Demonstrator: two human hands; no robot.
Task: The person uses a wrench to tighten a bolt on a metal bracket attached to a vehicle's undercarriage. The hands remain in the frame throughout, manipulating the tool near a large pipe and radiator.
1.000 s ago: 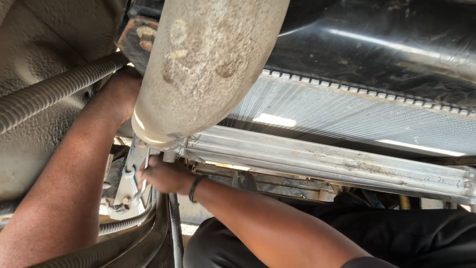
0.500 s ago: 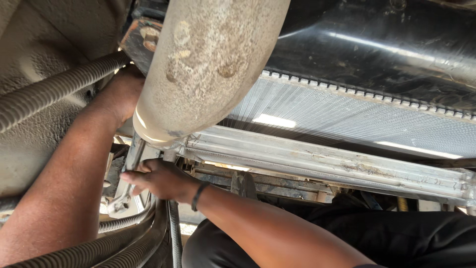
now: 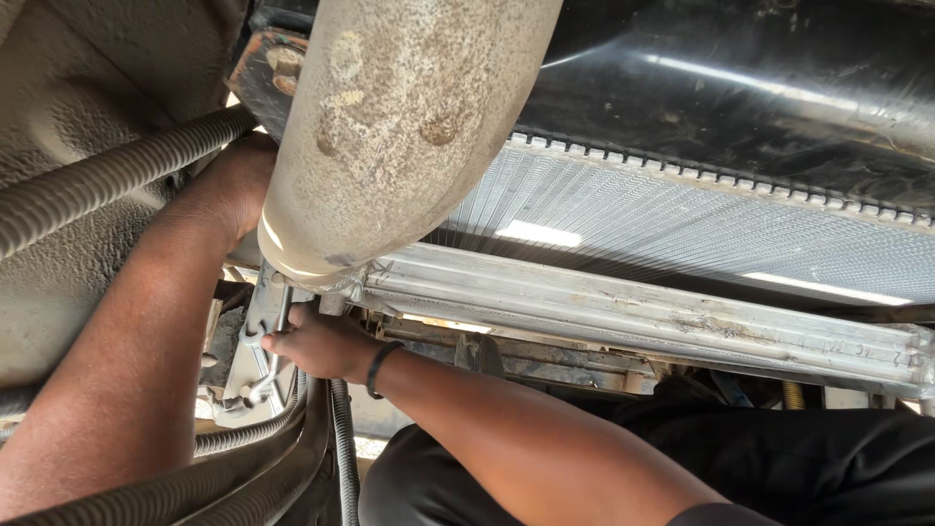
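Setting: underside of a vehicle, a finned silver radiator core [image 3: 682, 229] across the upper right.
Pipe: a broad, rust-stained grey metal pipe [image 3: 390, 127] fills the upper centre and hides what lies behind it.
Right hand [image 3: 321, 343]: closed around a slim silver wrench [image 3: 261, 370] at lower left, against a pale metal bracket [image 3: 255, 336].
Left hand [image 3: 239, 180]: reaches behind the pipe; grip cannot be told.
Hoses: black corrugated hoses [image 3: 107, 180] cross upper left.
Containers: none seen.

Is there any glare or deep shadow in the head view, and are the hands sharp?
Head view: bright streaks glare on the finned radiator; the black tank above shows soft reflections; the right hand is fairly sharp; the left hand sits shadowed behind the dusty pipe.
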